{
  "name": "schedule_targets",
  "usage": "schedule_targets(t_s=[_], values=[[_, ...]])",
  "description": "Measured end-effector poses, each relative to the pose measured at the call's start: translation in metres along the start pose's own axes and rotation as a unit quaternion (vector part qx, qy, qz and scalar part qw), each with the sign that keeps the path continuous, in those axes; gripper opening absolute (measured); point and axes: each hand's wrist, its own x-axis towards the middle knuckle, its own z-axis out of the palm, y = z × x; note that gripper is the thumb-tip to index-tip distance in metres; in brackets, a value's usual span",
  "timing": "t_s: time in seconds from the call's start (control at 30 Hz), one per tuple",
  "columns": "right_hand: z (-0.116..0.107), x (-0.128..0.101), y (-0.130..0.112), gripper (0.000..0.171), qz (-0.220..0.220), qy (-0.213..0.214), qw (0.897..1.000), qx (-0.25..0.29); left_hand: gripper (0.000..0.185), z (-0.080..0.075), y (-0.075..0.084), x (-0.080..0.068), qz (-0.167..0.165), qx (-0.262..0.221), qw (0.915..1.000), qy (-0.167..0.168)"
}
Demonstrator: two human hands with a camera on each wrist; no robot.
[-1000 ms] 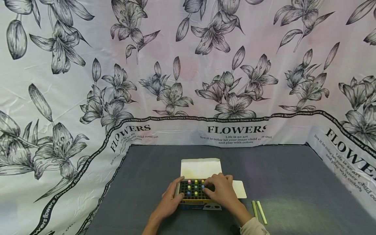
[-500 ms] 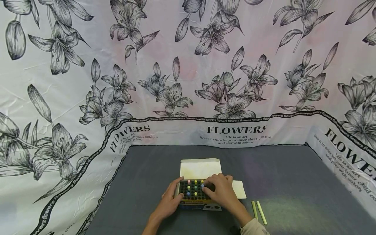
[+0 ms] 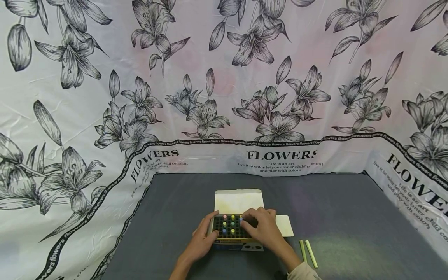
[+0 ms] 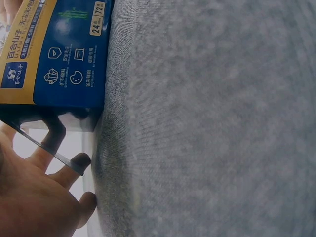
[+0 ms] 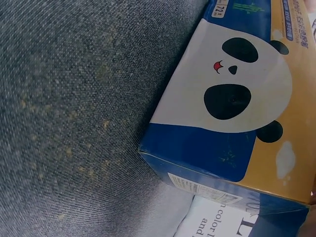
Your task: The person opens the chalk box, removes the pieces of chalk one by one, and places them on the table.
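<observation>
An open cardboard box of chalk (image 3: 231,242), blue and yellow with a panda on its front, stands on the grey cloth. Its black holed insert (image 3: 229,235) holds several upright coloured chalks in rows. My left hand (image 3: 200,242) holds the box at its left side, thumb by the front corner; in the left wrist view its fingers (image 4: 81,160) spread behind a side flap. Over the right part of the insert, my right hand (image 3: 265,230) pinches the top of a blue chalk (image 3: 241,219). The right wrist view shows the box's panda face (image 5: 256,84), with only a sliver of hand at the edge.
Two yellow-green chalk sticks (image 3: 311,253) lie on the grey tablecloth (image 3: 350,217) right of the box. The box's white lid (image 3: 239,200) stands open at the back, and a white flap (image 3: 284,225) sticks out rightward. Flower-printed cloth (image 3: 224,97) hangs behind and at the sides.
</observation>
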Motion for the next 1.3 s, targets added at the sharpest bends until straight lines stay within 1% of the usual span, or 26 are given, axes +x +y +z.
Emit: schedule_targets(t_s=[0.27,0.37,0.5,0.67,0.83,1.0,1.07,1.3], values=[[0.001,0.001,-0.001,0.017,-0.013,0.014,1.0,0.021,0.061,0.0,0.0,0.0,0.002,-0.008,1.0,0.005],[0.001,0.001,-0.002,0.017,-0.02,0.026,0.999,0.031,0.061,0.0,0.0,-0.001,0.003,-0.01,0.9999,0.005],[0.001,0.002,-0.003,0.02,-0.045,0.056,0.996,0.044,0.06,0.0,0.001,-0.001,0.004,-0.009,0.9999,0.004],[0.0,0.002,-0.003,0.024,-0.078,0.097,0.991,0.049,0.061,0.0,0.0,-0.001,0.004,-0.008,0.9999,0.005],[-0.003,0.003,0.0,0.024,-0.085,0.123,0.987,0.055,0.061,0.0,0.0,-0.001,0.003,-0.02,0.9998,-0.001],[-0.007,0.003,0.006,0.025,-0.1,0.145,0.983,0.052,0.061,-0.001,0.001,-0.001,0.002,-0.016,0.9998,-0.007],[-0.01,0.002,0.008,0.025,-0.097,0.151,0.982,0.052,0.061,-0.001,0.0,-0.001,0.003,-0.016,0.9998,-0.009],[-0.022,0.001,0.013,0.024,-0.076,0.168,0.98,0.077,0.06,-0.002,0.0,-0.001,0.005,-0.021,0.9997,-0.013]])
